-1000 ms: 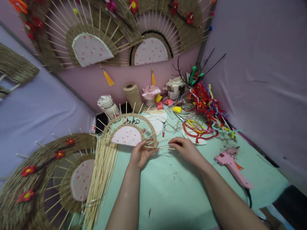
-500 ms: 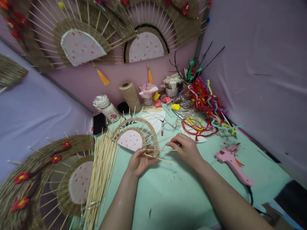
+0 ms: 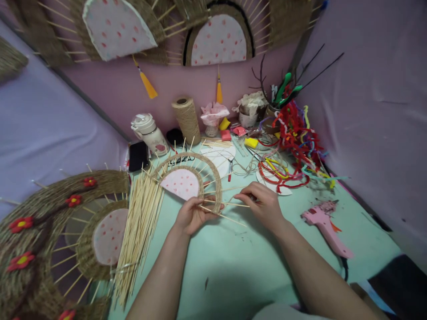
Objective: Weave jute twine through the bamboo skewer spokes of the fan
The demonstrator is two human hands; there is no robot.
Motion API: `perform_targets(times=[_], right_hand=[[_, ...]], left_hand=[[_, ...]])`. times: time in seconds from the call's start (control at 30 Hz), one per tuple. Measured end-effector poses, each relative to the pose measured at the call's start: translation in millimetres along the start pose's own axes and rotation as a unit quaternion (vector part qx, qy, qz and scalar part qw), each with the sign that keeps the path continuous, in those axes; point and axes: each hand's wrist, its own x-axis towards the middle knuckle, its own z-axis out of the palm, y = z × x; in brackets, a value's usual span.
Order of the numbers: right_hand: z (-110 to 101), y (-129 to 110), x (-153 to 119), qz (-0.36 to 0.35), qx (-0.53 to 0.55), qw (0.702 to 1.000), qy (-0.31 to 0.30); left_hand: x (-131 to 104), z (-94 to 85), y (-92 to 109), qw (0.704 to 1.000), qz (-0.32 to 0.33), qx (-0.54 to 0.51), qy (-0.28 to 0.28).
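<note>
The small fan (image 3: 182,183) sits in your left hand (image 3: 192,217), whose fingers grip its lower right edge. Compared with a second ago, it is turned so that edge dips lower, which seems to bring its lowest sticks (image 3: 235,219) round toward your right hand (image 3: 265,204). Those right fingers are pinched together, apparently on a thin strand of twine (image 3: 230,201) leading from the outer woven band (image 3: 218,189).

Below your fingers, the pale green bench (image 3: 233,271) is lightly marked. Left of your left fingers lie the loose sticks (image 3: 136,222), a larger flowered fan (image 3: 110,181) beyond them; right of your right fingers rests the pink glue gun (image 3: 325,226). Past both sets of fingers come a tangle of red pipe cleaners (image 3: 291,128), a twine spool (image 3: 188,122) and a white bottle (image 3: 151,135). Farthest off, a dotted fan (image 3: 218,40) hangs on the purple wall (image 3: 187,84).
</note>
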Motion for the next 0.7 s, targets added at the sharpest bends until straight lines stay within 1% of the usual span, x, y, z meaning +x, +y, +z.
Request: perform_targets(times=[0.23,0.47,0.53,0.7], right_hand=[[2,5,-3,0.021,-0.008,1.0,-0.013],[-1,7,-4,0.003,-0.051,0.999,-0.009],[-2,8,-4,0.0,-0.063,0.998,-0.031],[-3,9,-2,-0.028,-0.065,0.992,-0.108]], left_hand=[[-3,0.4,2,1.0,0.01,0.011,0.011],[-4,-1.1,4,0.999,0.012,0.033,0.022],[-4,-3.1,6,0.998,0.012,0.05,0.03],[-8,-9.7,11,0.994,-0.008,0.094,0.053]])
